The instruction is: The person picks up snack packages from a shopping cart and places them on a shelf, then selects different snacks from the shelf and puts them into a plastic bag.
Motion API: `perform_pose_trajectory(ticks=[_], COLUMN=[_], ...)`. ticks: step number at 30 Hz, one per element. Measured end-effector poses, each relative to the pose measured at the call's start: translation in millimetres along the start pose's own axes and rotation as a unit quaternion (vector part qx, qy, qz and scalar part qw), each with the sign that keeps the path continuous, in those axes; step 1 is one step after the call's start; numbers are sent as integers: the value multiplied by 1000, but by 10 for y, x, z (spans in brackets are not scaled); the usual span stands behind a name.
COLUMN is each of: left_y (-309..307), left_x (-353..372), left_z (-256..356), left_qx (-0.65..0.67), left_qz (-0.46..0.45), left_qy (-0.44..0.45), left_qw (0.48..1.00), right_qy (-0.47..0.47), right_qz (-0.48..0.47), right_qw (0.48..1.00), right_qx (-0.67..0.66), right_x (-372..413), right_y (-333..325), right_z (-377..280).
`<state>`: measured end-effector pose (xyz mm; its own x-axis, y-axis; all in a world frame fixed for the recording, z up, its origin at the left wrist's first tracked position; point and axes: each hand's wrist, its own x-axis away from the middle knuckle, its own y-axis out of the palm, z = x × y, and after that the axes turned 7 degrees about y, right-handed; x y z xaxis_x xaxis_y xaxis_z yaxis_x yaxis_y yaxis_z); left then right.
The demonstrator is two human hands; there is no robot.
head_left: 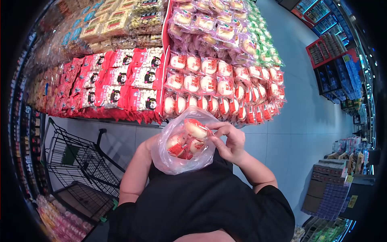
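A clear plastic bag (164, 158) hangs open in front of my chest with several wrapped round pastries (176, 145) inside, pale with red print. My left hand (150, 146) holds the bag up from its left side; its fingers are hidden behind the plastic. At the bag's mouth, my right hand (229, 142) is closed on the wrapper edge of one pastry (196, 130), pinched between thumb and fingers. That pastry lies tilted above the others, over the opening.
Ahead, a display holds matching red-and-white pastries (209, 66), purple-wrapped ones (225, 32) and red snack bags (115, 95). A black wire shopping cart (84, 155) stands at my left. On the right are the tiled floor (290, 117) and stacked cartons (326, 189).
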<state>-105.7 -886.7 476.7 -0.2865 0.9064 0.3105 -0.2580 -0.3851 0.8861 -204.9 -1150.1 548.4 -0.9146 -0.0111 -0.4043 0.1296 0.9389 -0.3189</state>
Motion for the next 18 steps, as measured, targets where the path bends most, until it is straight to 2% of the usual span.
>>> perform_pose_trajectory(ticks=[1, 2, 5, 8, 14, 17, 18], left_y=[-5, 6, 88, 264, 442, 400, 377], left_x=[-5, 16, -33, -233, -376, -215, -138], left_z=[-2, -30, -22, -33, 9, 34, 40], left_qx=[-2, -3, -8, -9, -12, -15, -16], left_qz=[0, -1, -5, -6, -2, -2, -3], left_qy=[0, 0, 2, 6, 10, 10, 10], left_qw=[1000, 1000, 1000, 1000, 1000, 1000, 1000], right_qy=[121, 166, 296, 338, 374, 379, 355], right_qz=[31, 53, 26, -6, 4, 12, 12], right_qw=[983, 955, 904, 878, 857, 866, 875], right_qx=[-133, -241, -306, -340, -354, -327, -330], right_x=[16, 13, -82, -88, -133, -187, -165], right_y=[-8, 8, -71, -94, -59, -14, 26], right_z=[11, 66, 70, 144, 228, 199, 265])
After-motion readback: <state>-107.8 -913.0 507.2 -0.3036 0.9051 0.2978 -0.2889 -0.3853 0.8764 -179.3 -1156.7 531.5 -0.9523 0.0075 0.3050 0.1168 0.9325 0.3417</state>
